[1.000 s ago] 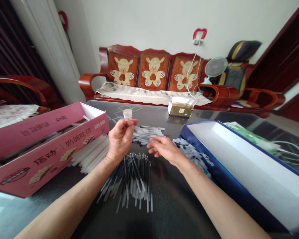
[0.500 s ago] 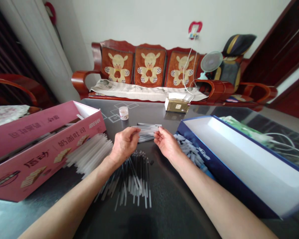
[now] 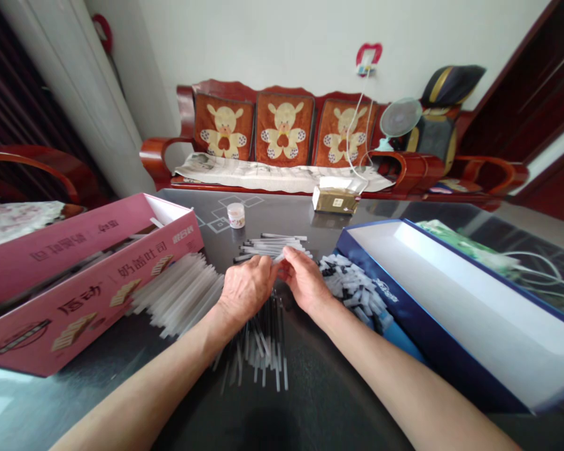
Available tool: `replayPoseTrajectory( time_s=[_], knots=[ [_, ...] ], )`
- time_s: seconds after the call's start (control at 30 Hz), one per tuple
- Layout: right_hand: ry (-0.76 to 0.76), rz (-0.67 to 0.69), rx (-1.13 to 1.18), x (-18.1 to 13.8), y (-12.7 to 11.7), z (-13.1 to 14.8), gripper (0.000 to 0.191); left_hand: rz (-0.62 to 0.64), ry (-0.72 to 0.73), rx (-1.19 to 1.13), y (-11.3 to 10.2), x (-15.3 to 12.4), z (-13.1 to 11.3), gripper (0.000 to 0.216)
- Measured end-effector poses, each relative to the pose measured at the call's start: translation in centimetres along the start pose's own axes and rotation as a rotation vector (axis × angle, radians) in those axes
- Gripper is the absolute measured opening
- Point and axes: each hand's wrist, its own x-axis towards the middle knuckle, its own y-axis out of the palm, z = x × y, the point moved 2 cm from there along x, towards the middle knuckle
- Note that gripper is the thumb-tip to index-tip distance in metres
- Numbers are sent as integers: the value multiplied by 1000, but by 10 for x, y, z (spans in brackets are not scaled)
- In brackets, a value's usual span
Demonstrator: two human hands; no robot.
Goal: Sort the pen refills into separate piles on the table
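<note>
My left hand (image 3: 247,287) and my right hand (image 3: 304,280) meet over the middle of a dark table (image 3: 338,401), fingers pinched together on a thin clear pen part (image 3: 278,257) between them. Under my wrists lies a pile of dark pen refills (image 3: 258,338). Just beyond my fingertips sits a small stack of assembled pens (image 3: 270,244). A heap of translucent pen tubes (image 3: 178,294) lies to the left, and a pile of small caps (image 3: 352,285) to the right.
A long pink carton (image 3: 75,294) lies at the left, an open blue box (image 3: 451,300) with a white inside at the right. A small white jar (image 3: 235,215) and a tissue box (image 3: 334,199) stand further back. A wooden sofa (image 3: 282,144) is behind the table.
My left hand came down from a raised position and both hands drew together over the refills, closing on a pen part. The view shifted slightly.
</note>
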Motion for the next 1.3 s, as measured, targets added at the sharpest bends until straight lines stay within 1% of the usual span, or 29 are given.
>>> replayPoseTrajectory(
  time_s=[0.1,0.17,0.33,0.43,0.6,0.73,0.83,0.9,1.03,1.17,1.23,1.3],
  knots=[
    [21,-49,22,-2,1,-2,25,-14,-11,46,1,-1,-1,37],
    [40,-48,31,-3,3,-4,24,-11,-11,59,1,0,0,36],
    [72,-41,110,-6,8,-6,22,75,-7,56,1,-1,-4,35],
    [73,-60,120,-8,11,-7,21,97,-3,55,2,-3,-8,34],
    [39,-49,66,-7,10,-3,19,90,20,-30,5,-4,-8,35],
    [39,-16,47,-4,7,-2,19,83,-16,-163,3,-1,-6,31],
    [39,4,39,-1,4,-3,20,83,-66,-325,1,2,-4,26],
    [34,24,30,0,2,-4,20,121,-113,-513,3,4,-3,27],
    [33,99,37,1,0,-4,21,282,-228,-993,9,7,-1,31],
    [53,158,90,0,0,-2,23,426,-347,-1427,10,9,2,33],
    [56,170,107,0,1,0,22,528,-400,-1601,9,10,3,32],
    [48,178,104,-1,2,2,21,613,-422,-1714,8,10,3,33]
  ],
)
